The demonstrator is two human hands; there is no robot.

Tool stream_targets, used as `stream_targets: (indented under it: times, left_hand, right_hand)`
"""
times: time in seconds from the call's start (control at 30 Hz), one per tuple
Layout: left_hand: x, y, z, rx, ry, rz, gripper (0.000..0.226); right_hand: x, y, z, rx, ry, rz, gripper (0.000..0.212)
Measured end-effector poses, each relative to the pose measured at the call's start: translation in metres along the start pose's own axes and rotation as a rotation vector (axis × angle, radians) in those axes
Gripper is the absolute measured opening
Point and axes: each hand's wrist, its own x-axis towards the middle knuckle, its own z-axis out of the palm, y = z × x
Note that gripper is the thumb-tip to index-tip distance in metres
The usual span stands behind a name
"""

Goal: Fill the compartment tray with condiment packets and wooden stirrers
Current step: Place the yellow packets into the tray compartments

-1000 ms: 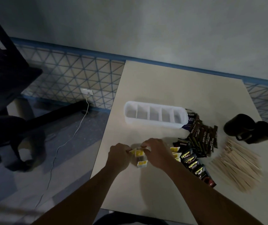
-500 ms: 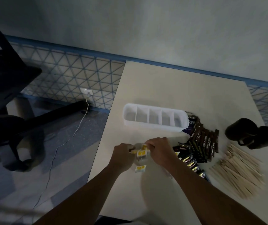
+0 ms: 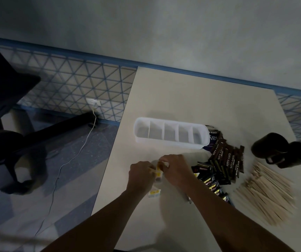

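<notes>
Gathering yellow condiment packets [image 3: 158, 171]: left hand [image 3: 140, 174] and right hand [image 3: 176, 170] pinch a stack between their fingers [image 3: 166, 159]. Squaring the stack first should ease the carry to the compartment tray [image 3: 171, 143], beyond the fingers; a stray packet [image 3: 154, 193] lies behind them.

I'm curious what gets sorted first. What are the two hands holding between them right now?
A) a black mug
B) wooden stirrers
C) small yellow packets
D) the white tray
C: the left hand and right hand pinch yellow packets between them, near the tray, while the stirrers and mugs lie apart to the right.
</notes>
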Motion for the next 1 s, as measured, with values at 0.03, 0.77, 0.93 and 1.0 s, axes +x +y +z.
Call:
stream_targets:
  times: [0.03,0.77,0.93,1.0]
  left_hand:
    - [0.001,-0.002,0.000,-0.004,0.004,0.005,0.025]
    - [0.078,-0.007,-0.118,-0.052,0.180,0.076,0.009]
    - [0.108,-0.001,-0.116,0.006,0.185,0.033,0.017]
    - [0.117,0.002,-0.111,0.029,0.170,0.001,0.019]
  right_hand:
    - [0.002,-0.001,0.000,-0.031,-0.020,-0.003,0.022]
    - [0.054,-0.029,-0.091,0.086,0.143,-0.081,0.010]
    - [0.078,-0.026,-0.091,0.106,0.212,0.033,0.014]
    - [0.085,-0.026,-0.089,0.076,0.204,0.083,0.019]
